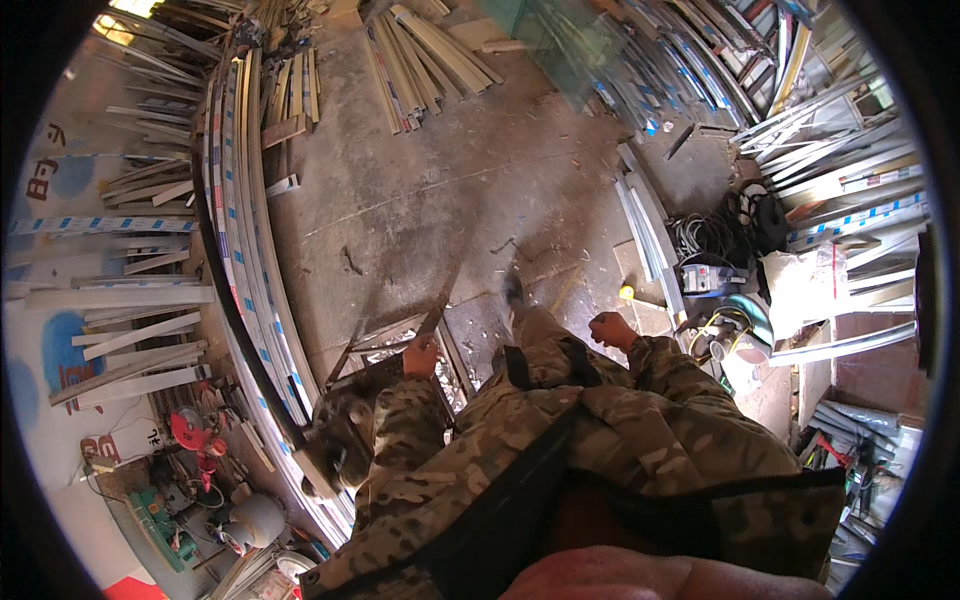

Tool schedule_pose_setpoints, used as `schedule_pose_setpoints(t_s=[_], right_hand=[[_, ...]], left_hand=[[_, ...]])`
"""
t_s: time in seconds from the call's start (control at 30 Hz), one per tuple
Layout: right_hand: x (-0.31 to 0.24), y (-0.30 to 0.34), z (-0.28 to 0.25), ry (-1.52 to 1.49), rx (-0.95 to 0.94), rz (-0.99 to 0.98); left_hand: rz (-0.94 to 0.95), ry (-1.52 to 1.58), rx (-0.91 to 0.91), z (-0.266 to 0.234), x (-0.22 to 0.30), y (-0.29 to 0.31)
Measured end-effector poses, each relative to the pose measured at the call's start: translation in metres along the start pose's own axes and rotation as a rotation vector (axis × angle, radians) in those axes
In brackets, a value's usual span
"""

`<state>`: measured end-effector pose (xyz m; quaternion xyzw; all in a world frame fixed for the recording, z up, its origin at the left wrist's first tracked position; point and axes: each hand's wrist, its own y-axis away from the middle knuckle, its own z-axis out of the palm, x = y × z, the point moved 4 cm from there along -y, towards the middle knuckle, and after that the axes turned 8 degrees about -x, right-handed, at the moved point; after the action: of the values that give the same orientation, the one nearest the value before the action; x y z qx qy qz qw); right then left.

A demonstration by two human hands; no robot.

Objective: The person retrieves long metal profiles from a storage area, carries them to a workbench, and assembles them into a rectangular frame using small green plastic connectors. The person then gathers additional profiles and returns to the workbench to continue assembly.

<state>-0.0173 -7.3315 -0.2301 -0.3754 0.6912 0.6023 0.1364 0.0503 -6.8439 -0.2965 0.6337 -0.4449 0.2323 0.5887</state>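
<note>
My left hand (421, 356) hangs at the end of a camouflage sleeve, its fingers curled in and nothing seen in them. Closest to it is a dark frame (456, 368) low down with pale scraps inside. On the other side, my right hand (612, 331) is also curled into a loose fist, holding nothing that I can see. Past it a small round yellow thing (627, 292) lies by the pale metal profiles (652, 225). One dark shoe (515, 291) is stretched forward on the concrete floor (430, 215), and both hands are apart from the things around them.
Long wrapped profiles (240, 230) run along the left, with a red machine (196, 434) and a green machine (160, 525) beyond. Beige strips (425, 60) lie ahead. To the right are coiled cable (700, 240), a white bag (803, 280) and racks of profiles (850, 190).
</note>
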Motion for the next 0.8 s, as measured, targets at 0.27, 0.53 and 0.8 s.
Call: schedule_pose_setpoints(t_s=[0.27, 0.53, 0.8], right_hand=[[-0.032, -0.168, -0.064, 1.249, -0.141, -0.475], [-0.358, -0.320, -0.118, 0.278, 0.020, -0.221], [-0.527, -0.450, -0.078, 0.533, 0.003, -0.332]], left_hand=[[-0.220, -0.585, -0.008, -0.079, -0.002, -0.103], [-0.566, 0.704, -0.152, -0.142, 0.038, -0.198], [-0.254, 0.163, 0.001, -0.243, 0.158, -0.367]])
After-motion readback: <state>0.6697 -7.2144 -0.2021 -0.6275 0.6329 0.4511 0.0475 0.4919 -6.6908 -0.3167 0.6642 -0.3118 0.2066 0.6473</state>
